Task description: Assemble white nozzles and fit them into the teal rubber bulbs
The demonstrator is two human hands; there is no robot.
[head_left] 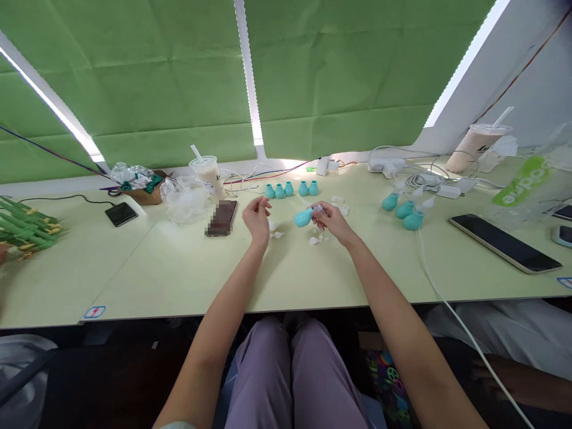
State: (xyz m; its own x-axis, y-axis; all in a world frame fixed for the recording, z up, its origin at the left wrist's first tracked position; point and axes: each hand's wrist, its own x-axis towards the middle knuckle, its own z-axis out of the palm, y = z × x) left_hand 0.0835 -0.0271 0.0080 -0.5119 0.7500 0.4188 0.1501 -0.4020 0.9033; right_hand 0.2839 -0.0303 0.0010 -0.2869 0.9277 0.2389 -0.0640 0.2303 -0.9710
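Note:
My right hand point(330, 221) pinches a teal squeeze bulb point(303, 218) by its neck end, where a clear piece shows between the fingers. The bulb lies tilted in the air, its round end toward the left. To the left of it, my left hand point(256, 218) is raised over the table with fingers curled together; whether something small is in them is hidden. Small white plastic pieces point(277, 235) lie beside my left hand, and more white pieces point(315, 240) lie below the bulb. Behind my hands stands a row of several teal bulbs point(279, 190).
Three teal bulbs with white tips point(404, 209) stand at right, near a white cable and a large phone point(504, 243). Left are a phone point(222, 218), a drink cup point(210, 177), a plastic bag point(184, 199) and green bundled stems point(29, 223). Another person's arm shows at lower right.

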